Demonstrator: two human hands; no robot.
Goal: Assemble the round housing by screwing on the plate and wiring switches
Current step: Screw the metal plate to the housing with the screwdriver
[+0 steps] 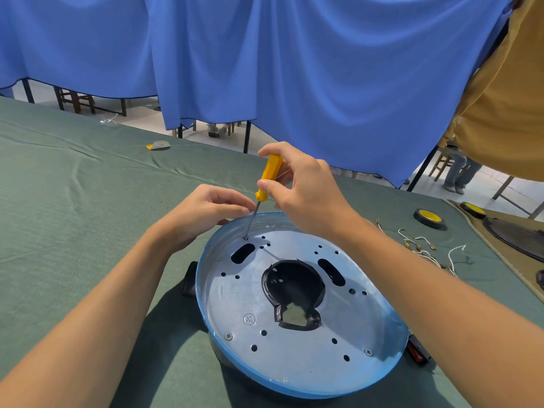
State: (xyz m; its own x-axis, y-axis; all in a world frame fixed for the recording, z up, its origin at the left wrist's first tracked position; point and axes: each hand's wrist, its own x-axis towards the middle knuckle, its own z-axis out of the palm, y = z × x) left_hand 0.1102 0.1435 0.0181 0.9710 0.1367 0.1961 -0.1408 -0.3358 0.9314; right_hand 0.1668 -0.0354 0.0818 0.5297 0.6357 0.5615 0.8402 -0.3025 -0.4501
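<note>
Holding the yellow screwdriver (269,178) by its handle, the right hand (306,189) has its thumb and fingers curled tight round it, up above the far edge of the round housing (203,293). The screwdriver leans a little. Its thin metal tip sits on a small screw (245,237) at the far left part of the housing. The left hand (206,213) is just past the housing's far left rim. Its fingers are bent and its fingertips come right up to the metal shaft. I cannot tell if they pinch it or only touch it.

The round housing lies flat on the green cloth (73,201) and has a blue rim. Inside the housing lies the silver plate (294,348), full of little holes, with a big dark hole (294,287) in its middle. Two more screws (228,336) are in the plate at the near side of the housing, one to the left and one to the right.

A small red switch (416,350) pokes out from under the housing's near right edge. A black part (190,279) pokes out at the housing's left side. To the right of the housing lie loose white wires (424,248) with little metal ends. Past the wires, further right of the housing, lies a black and yellow roll of tape (429,218). Behind the housing hangs a blue curtain (294,69).
</note>
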